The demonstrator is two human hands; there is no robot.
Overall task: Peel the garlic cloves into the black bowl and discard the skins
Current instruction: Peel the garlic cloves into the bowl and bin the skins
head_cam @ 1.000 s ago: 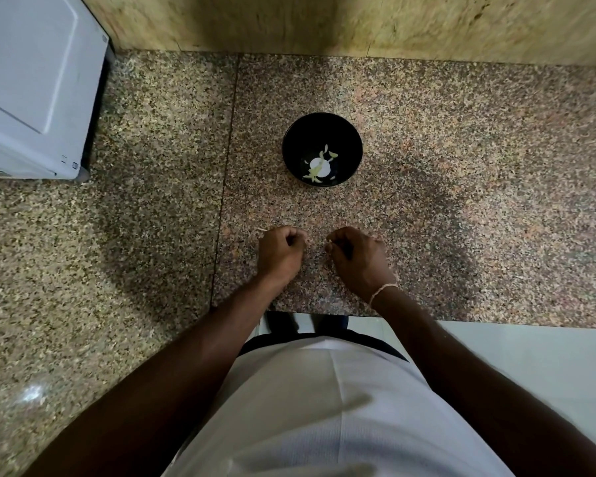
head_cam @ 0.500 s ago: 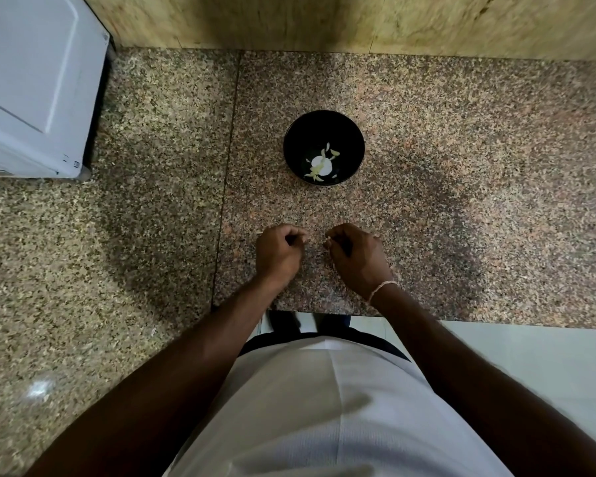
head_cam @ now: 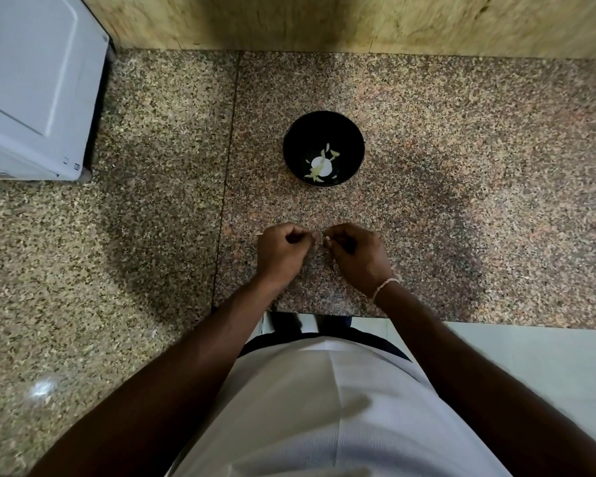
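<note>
Just beyond the two hands, on the counter (head_cam: 461,166), stands the bowl (head_cam: 291,146), well apart from the fingers. Inside it lie some pale cloves (head_cam: 334,153) and thin pieces, around a white spot at the bottom. The left hand (head_cam: 281,251) is curled, with fingertips bent inward toward the thumb; what it holds is too small to see, so I cannot tell if it grips something. The right hand (head_cam: 356,256) is also curled, and at its fingertips a small white bit (head_cam: 327,239) shows, pinched between thumb and finger; it may be a clove or a skin, I cannot tell which. Both hands are close together, nearly touching at the fingertips, above the counter's near edge. On the right wrist sits a pale band (head_cam: 386,286). Far to the left of the left hand stands a white appliance (head_cam: 31,80).
</note>
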